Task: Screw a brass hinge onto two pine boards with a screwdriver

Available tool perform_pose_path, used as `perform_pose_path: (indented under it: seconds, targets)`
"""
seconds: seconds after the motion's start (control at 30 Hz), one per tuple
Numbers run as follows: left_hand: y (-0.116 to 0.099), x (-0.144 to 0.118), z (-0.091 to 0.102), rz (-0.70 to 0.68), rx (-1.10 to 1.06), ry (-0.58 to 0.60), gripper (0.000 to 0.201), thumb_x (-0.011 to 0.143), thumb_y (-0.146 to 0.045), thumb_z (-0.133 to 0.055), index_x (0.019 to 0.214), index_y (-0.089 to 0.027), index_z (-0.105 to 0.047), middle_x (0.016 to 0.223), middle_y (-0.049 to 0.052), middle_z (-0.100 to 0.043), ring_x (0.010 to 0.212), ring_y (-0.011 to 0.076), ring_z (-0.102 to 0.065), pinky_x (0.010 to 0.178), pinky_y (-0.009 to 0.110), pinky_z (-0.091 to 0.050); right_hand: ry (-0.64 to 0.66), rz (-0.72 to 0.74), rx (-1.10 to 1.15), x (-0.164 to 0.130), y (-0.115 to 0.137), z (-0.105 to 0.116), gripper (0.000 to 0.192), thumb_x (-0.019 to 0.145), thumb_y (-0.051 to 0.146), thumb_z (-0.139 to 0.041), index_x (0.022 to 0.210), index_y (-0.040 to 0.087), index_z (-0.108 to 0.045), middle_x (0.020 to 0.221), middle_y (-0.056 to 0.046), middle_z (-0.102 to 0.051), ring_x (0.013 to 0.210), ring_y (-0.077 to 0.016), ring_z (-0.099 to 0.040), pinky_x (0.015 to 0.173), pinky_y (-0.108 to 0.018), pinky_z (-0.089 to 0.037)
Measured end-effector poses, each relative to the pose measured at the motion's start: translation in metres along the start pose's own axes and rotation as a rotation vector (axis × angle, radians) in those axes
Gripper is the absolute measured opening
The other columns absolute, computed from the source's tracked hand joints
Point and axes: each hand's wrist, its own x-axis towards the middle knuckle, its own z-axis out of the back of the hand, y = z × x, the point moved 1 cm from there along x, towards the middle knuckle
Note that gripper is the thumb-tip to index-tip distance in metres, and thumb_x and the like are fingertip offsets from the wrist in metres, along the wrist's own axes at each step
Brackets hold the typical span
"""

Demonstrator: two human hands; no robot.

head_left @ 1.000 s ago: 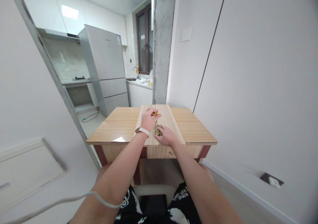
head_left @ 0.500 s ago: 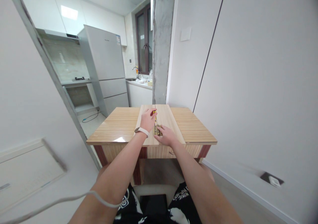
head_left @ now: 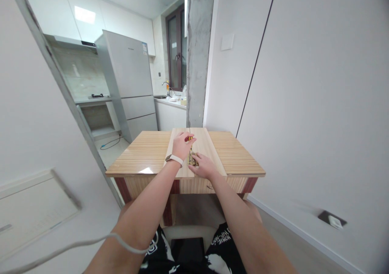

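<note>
Inside left hand (head_left: 180,146): yellow screwdriver (head_left: 191,139).

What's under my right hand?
A brass-coloured metal piece, likely a hinge, shows at the fingertips of the right hand, on the pale boards. How far it extends beneath the hand is covered.

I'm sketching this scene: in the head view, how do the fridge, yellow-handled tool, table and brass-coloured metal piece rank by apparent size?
1. Table
2. Fridge
Smallest: yellow-handled tool and brass-coloured metal piece; both are partly hidden, so I can't rank them.
</note>
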Motion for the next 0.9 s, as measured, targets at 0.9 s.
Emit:
perform_pose_path:
  seconds: [0.9]
  targets:
    - [0.006,-0.0051,0.0024,-0.046,-0.006,-0.018,0.018,0.097,-0.02,-0.058,0.111,-0.021,-0.069,0.109,0.008,-0.067,0.083,0.0164,-0.066,0.082,0.033,-0.057,0.009,-0.004,0.003,0.0003,-0.0018,-0.0008,0.07,0.09,0.066,-0.055,0.146,0.025,-0.055,0.154,-0.012,-0.047,0.14,-0.0308,-0.045,0.117,-0.044,-0.034]
